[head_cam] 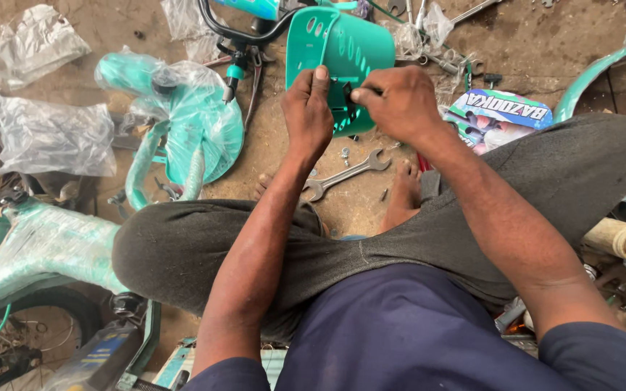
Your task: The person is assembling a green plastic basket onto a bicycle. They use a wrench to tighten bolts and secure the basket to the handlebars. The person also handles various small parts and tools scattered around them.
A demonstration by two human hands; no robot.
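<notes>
Teal plastic basket (342, 43) was held upright above floor (530, 43), ahead of knees. Left hand (309, 112) was closed on near rim, thumb up. Right hand (396, 101) fingers (360, 94) were pinched on small dark fitting (340, 94) at basket's base. Basket judged light, stiff, slotted, somewhat slick; rim judged best hold. Nothing seen inside basket. Double-ended spanner (345, 174) and loose bolt (345, 153) were lying on floor below.

The person wears a dark navy short-sleeved shirt (407, 333). Grey fabric trousers (371, 246) cover both legs. The feet are bare.
</notes>
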